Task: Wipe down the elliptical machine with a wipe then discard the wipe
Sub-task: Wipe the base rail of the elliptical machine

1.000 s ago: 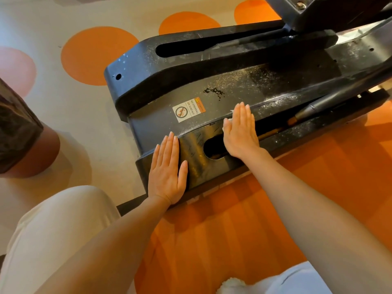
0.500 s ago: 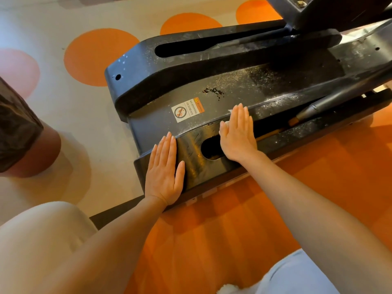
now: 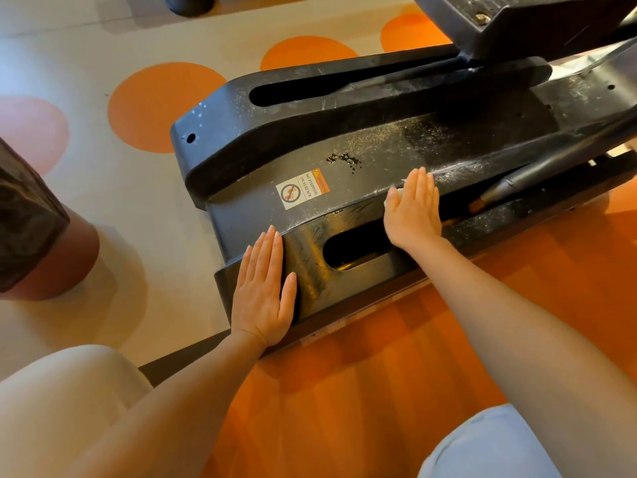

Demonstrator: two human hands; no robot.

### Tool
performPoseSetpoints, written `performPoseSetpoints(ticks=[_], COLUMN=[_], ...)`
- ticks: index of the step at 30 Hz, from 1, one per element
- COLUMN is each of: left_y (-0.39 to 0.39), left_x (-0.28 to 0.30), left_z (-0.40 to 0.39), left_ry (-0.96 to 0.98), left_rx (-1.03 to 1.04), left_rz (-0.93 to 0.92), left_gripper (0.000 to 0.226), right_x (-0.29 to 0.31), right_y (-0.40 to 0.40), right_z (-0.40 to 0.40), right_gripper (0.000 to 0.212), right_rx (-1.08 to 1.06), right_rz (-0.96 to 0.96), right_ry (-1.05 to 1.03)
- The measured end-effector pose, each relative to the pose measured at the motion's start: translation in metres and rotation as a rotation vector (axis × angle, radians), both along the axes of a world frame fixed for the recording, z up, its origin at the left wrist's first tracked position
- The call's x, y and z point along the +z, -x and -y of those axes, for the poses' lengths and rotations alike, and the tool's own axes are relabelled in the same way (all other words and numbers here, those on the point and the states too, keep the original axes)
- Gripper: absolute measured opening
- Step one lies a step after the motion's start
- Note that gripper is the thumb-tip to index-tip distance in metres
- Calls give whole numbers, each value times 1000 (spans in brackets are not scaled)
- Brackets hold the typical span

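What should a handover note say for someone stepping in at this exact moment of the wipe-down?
Left hand: flat, fingers straight, resting on the near corner of the black plastic elliptical base; it holds nothing.
Right hand: flat, pressing a small white wipe onto the ridge above the long slot; only an edge of the wipe shows beside the thumb.
Done: the near rail by the left hand looks shiny, probably wiped.
Left: pale dust remains on the central deck beyond the white and orange warning sticker and along the right rail; a dark smudge too. Then discard the wipe; the dark-lined bin stands to the left.
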State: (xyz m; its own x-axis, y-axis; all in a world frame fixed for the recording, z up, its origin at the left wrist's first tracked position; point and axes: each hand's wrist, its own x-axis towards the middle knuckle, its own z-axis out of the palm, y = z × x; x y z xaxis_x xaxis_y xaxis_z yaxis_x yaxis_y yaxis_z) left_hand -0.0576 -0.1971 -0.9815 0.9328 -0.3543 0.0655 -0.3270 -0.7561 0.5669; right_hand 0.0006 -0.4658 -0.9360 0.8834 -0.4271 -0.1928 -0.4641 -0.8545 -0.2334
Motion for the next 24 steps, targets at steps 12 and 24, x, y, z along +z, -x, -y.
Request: performPoseSetpoints(ticks=[12,24], left_y=[0,1], left_x=[0,1], left_z=[0,1], left_ry=[-6,-5], left_rx=[8,9], left_rz=[-4,22], left_gripper=[67,66], right_x=[-1,-9], right_y=[-10,2], right_z=[40,31], right_gripper=[61,65], right_rx=[19,62], right_rz=[13,-20], right_ry=[-7,-17])
